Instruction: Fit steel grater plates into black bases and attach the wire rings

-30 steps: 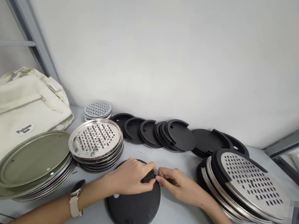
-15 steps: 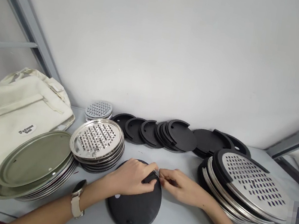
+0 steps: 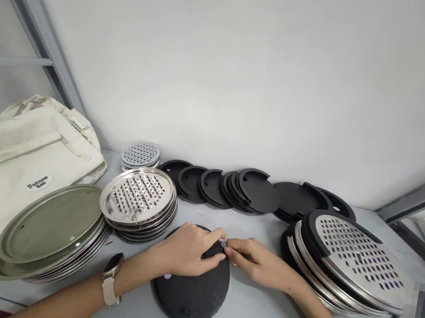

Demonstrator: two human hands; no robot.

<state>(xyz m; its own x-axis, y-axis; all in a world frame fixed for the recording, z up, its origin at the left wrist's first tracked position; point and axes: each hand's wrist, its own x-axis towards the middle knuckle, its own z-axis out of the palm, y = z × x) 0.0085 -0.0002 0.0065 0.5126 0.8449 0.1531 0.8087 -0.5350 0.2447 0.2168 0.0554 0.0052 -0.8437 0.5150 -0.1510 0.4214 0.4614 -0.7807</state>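
Observation:
A black round disc (image 3: 193,295) lies on the grey table in front of me. Over its upper part, my left hand (image 3: 196,250) is closed, thumb and index finger near a small metallic piece (image 3: 222,243) at the disc's upper right edge. From the right, my right hand (image 3: 252,262) pinches that same small piece; its exact shape is hidden by my fingers. Whether my left fingers grip the piece or the disc's rim cannot be made out. A watch with a light strap is on my left wrist.
Left of the disc stand stacked round grater plates (image 3: 138,195) and green round trays (image 3: 52,225), beside a cream bag (image 3: 26,162). Black discs (image 3: 259,192) line the wall. At right is a large stack with a perforated plate (image 3: 362,255).
Both hands remain at the disc's upper edge with almost no movement. The whole view has shifted very slightly.

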